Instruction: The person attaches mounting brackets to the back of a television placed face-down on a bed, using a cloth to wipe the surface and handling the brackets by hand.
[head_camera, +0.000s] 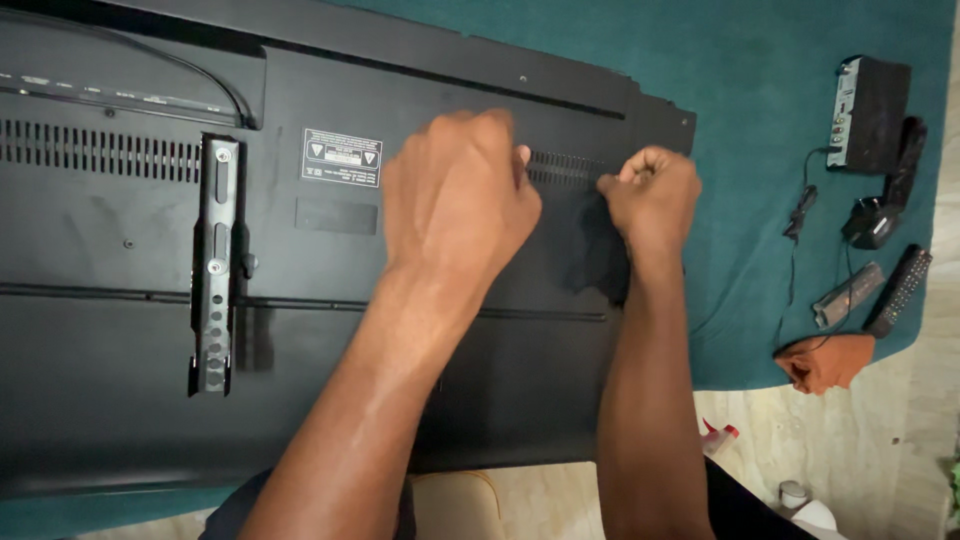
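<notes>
A black flat-screen television (120, 380) lies face down on a teal cloth (780, 200), its back panel up. My left hand (460, 195) is a closed fist over the middle of the panel, next to a strip of vent slots (565, 167). My right hand (652, 190) is also closed, thumb and fingers pinched together at the right end of those slots. Whatever either hand may hold is hidden by the fingers. A dark patch (600, 262) lies under my right wrist. A grey metal mounting bracket (216, 265) is screwed upright on the left of the panel.
On the cloth at the right are a black set-top box (870, 110), a black adapter with a cable (878, 218) and two remotes (848, 293) (900, 290). An orange cloth (825, 360) lies at the cloth's edge. A red-capped bottle (718, 438) stands on the pale floor.
</notes>
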